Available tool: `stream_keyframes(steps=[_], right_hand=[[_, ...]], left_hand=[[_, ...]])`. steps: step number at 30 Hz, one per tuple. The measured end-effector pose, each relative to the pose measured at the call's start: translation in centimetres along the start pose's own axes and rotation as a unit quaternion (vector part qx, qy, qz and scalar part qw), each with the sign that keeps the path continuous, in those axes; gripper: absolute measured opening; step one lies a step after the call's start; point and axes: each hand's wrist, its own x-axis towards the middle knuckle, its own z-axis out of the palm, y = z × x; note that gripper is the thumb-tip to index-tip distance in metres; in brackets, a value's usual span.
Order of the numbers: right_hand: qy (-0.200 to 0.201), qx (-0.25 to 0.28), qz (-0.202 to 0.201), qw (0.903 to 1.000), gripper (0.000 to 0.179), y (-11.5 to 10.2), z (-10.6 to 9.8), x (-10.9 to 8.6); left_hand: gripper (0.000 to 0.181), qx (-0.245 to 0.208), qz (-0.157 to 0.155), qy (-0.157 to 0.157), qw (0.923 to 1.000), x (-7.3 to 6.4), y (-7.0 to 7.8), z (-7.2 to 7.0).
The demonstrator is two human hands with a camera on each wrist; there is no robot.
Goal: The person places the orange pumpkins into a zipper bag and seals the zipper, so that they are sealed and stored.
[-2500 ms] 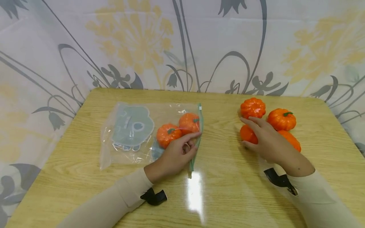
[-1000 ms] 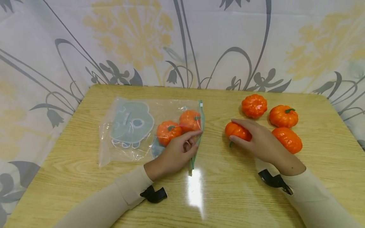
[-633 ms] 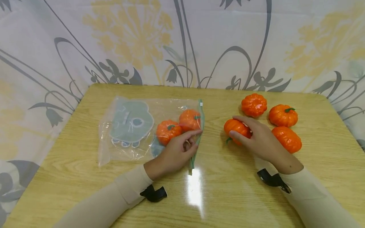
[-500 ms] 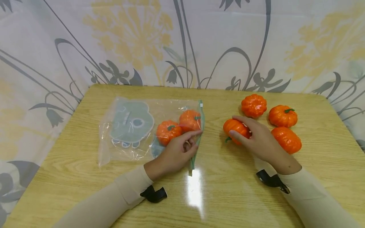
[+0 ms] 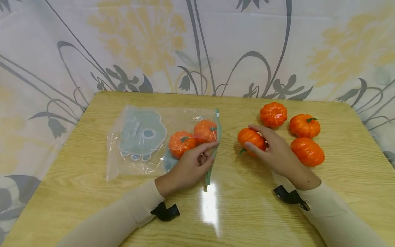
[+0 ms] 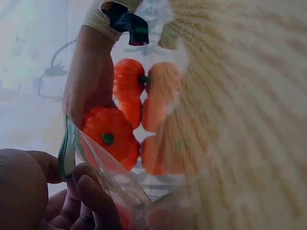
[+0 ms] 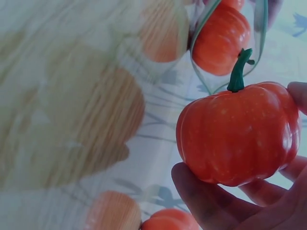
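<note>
My left hand [image 5: 192, 164] pinches the green-edged mouth of a clear zip bag [image 5: 155, 137], and the left wrist view shows that edge between thumb and fingers. Inside the bag, near its mouth, lie two small orange toy pumpkins, one [image 5: 182, 144] in front of the other [image 5: 205, 131]. A pale green one-eyed monster figure [image 5: 143, 133] shows on the bag's left part. To the right, my right hand [image 5: 277, 154] grips another toy pumpkin [image 7: 237, 134] between thumb and fingers, its green stem toward the bag mouth. The right wrist view shows that mouth spread apart.
Three more toy pumpkins rest right of and behind my right hand: one at the back [image 5: 273, 115], one with a green stem [image 5: 304, 125] and one nearer [image 5: 307, 152]. The wooden table [image 5: 247, 212] ends at a flower-patterned cloth [image 5: 228, 41] behind.
The right hand has taken hold of a pumpkin from the right group and moved it left toward the bag, turning it slightly. The left hand has stayed at the bag mouth.
</note>
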Motion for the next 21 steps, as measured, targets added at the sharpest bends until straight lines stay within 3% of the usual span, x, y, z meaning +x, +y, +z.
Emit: stream_keyframes(steps=[9,21], right_hand=[[-0.006,0.005,-0.003,1.0,0.061,-0.03,0.65,0.02],[-0.008,0.023,-0.03,0.9993,0.055,-0.06,1.03,-0.16]], left_hand=[[0.044,-0.021,0.001,-0.006,0.9998,-0.28,0.11,0.19],[0.044,-0.017,0.011,-0.006,0.9998,-0.33,0.39,0.23]])
